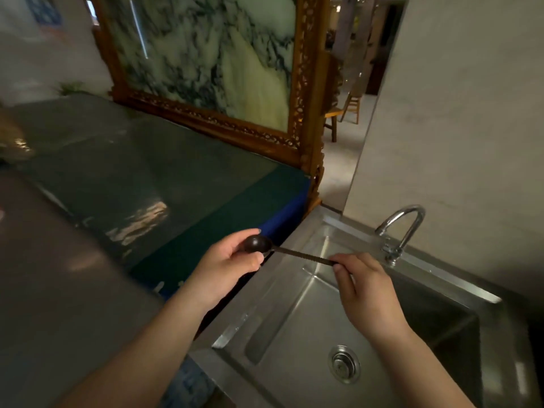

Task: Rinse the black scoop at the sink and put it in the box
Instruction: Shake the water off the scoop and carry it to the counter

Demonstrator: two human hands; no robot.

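The black scoop point(259, 244) has a round dark bowl and a thin ridged handle. It lies level in the air above the left edge of the steel sink point(297, 293). My left hand point(228, 267) cups the bowl between thumb and fingers. My right hand point(360, 285) pinches the far end of the handle over the basin. The curved chrome tap point(401, 228) stands behind the right hand, and no water runs from it. No box is in view.
The sink drain point(343, 364) sits at the bottom of the basin. A dark green glass-topped table point(141, 172) lies to the left, with a carved wooden-framed stone screen point(212, 54) behind it. A pale wall point(459, 113) rises behind the tap. Wooden chairs point(351, 106) show through the gap.
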